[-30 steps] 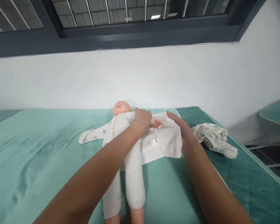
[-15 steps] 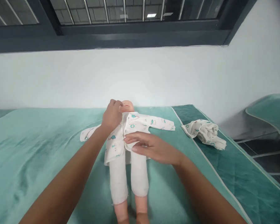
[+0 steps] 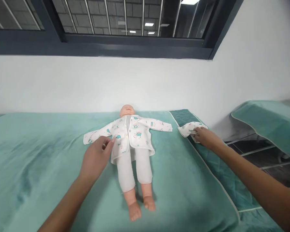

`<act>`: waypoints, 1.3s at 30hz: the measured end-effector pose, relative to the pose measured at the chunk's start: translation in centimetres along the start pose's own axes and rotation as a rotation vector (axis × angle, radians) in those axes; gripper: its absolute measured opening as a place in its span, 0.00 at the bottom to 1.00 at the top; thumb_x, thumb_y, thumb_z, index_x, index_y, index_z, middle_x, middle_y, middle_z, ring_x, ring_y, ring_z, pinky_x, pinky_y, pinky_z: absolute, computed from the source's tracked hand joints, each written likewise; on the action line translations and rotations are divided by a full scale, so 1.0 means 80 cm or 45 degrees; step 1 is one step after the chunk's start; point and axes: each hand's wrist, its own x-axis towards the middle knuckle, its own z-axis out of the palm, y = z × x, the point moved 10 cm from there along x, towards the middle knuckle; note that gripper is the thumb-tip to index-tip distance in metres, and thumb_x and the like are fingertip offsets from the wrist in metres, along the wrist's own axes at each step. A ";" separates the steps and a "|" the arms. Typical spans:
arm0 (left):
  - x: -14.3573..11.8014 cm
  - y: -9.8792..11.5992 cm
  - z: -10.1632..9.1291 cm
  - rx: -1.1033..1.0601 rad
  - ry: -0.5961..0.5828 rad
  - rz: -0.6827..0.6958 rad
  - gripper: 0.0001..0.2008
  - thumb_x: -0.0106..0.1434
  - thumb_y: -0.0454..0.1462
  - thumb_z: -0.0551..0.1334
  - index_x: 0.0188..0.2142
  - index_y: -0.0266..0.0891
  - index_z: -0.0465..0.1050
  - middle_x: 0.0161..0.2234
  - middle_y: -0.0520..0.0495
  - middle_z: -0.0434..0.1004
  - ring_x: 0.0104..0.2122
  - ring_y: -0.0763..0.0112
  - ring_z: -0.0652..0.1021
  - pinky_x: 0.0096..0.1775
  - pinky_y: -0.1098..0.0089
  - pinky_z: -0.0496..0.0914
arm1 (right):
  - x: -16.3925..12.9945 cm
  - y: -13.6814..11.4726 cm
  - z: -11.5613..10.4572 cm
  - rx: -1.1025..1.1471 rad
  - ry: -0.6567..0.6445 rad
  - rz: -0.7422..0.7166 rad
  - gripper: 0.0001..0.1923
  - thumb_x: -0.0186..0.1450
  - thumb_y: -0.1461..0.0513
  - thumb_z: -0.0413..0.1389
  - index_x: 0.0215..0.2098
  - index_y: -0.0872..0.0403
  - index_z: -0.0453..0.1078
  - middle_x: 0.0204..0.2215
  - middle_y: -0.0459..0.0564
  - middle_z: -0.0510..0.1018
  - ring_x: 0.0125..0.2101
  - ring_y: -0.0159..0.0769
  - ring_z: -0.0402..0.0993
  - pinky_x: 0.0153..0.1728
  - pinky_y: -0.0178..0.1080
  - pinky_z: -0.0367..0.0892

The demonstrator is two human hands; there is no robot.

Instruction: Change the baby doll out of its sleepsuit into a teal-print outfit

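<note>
A baby doll (image 3: 127, 110) lies on its back on the green bed cover, legs toward me. It wears a white patterned baby jacket (image 3: 139, 132), arms in both spread sleeves, and white leggings (image 3: 143, 167); its feet are bare. My left hand (image 3: 96, 156) hovers by the jacket's left side, fingers loosely curled, thumb a little apart, nothing visible in it. Off to the right, my right hand (image 3: 204, 137) has its fingers closed on a crumpled white patterned garment (image 3: 186, 129). The hand partly covers this garment, so its kind does not show.
The green bed cover (image 3: 50, 187) has a darker band (image 3: 183, 116) along its right side. Past that edge are a dark slatted frame (image 3: 258, 148) and another green padded piece (image 3: 270, 122). A white wall (image 3: 87, 83) and a barred window (image 3: 135, 48) stand behind.
My right hand has gone from the jacket front to the crumpled garment and taken hold of it. My left hand has come down from the doll's head to beside the jacket. The view has shifted right.
</note>
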 end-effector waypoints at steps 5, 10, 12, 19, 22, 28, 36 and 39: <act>-0.018 0.139 0.018 -0.306 -0.194 0.520 0.11 0.64 0.45 0.57 0.41 0.42 0.71 0.41 0.48 0.76 0.40 0.67 0.75 0.40 0.68 0.69 | -0.016 -0.105 -0.105 0.642 -0.102 -0.078 0.18 0.62 0.48 0.54 0.37 0.53 0.70 0.25 0.45 0.71 0.25 0.33 0.65 0.26 0.34 0.56; -0.044 0.245 0.020 -0.311 -0.201 0.937 0.16 0.62 0.41 0.60 0.49 0.43 0.66 0.50 0.45 0.70 0.51 0.64 0.70 0.50 0.64 0.66 | -0.072 -0.237 -0.230 1.236 -0.180 -0.343 0.19 0.59 0.47 0.59 0.39 0.52 0.71 0.24 0.44 0.71 0.24 0.30 0.63 0.25 0.32 0.55; -0.042 0.255 -0.001 -0.255 -0.131 0.906 0.10 0.61 0.40 0.61 0.42 0.42 0.68 0.43 0.47 0.73 0.46 0.64 0.71 0.47 0.63 0.66 | -0.090 -0.264 -0.268 1.254 -0.121 -0.412 0.17 0.59 0.49 0.60 0.37 0.53 0.72 0.26 0.45 0.72 0.26 0.30 0.64 0.26 0.32 0.56; -0.057 0.272 -0.114 -0.585 -0.088 0.882 0.10 0.58 0.39 0.62 0.39 0.39 0.69 0.32 0.52 0.73 0.32 0.72 0.74 0.35 0.70 0.68 | -0.158 -0.326 -0.362 1.086 0.067 -0.865 0.17 0.55 0.49 0.64 0.35 0.51 0.75 0.38 0.48 0.74 0.38 0.38 0.70 0.37 0.37 0.65; -0.062 0.268 -0.166 -0.697 -0.022 0.862 0.13 0.56 0.40 0.65 0.41 0.40 0.71 0.31 0.52 0.73 0.31 0.71 0.75 0.32 0.71 0.68 | -0.179 -0.334 -0.385 1.176 0.117 -0.956 0.16 0.55 0.48 0.64 0.30 0.52 0.74 0.38 0.47 0.74 0.39 0.37 0.70 0.38 0.37 0.66; -0.074 0.241 -0.218 -0.831 -0.311 0.787 0.14 0.57 0.45 0.65 0.41 0.42 0.74 0.35 0.50 0.75 0.31 0.70 0.75 0.32 0.70 0.67 | -0.174 -0.322 -0.392 1.846 0.143 -0.810 0.21 0.62 0.46 0.56 0.25 0.53 0.67 0.26 0.45 0.70 0.29 0.31 0.69 0.33 0.35 0.67; -0.098 0.251 -0.178 -0.248 -0.411 0.557 0.15 0.48 0.42 0.71 0.35 0.39 0.77 0.25 0.51 0.72 0.28 0.65 0.76 0.28 0.71 0.65 | -0.172 -0.384 -0.384 1.985 0.048 -0.814 0.25 0.63 0.42 0.53 0.25 0.53 0.60 0.21 0.41 0.61 0.22 0.25 0.61 0.24 0.30 0.60; -0.102 0.251 -0.157 -0.374 -0.460 0.573 0.11 0.48 0.42 0.70 0.27 0.38 0.73 0.23 0.51 0.70 0.26 0.67 0.75 0.26 0.71 0.65 | -0.162 -0.376 -0.369 1.975 0.013 -0.763 0.26 0.61 0.39 0.54 0.26 0.53 0.63 0.21 0.41 0.63 0.23 0.27 0.64 0.24 0.30 0.60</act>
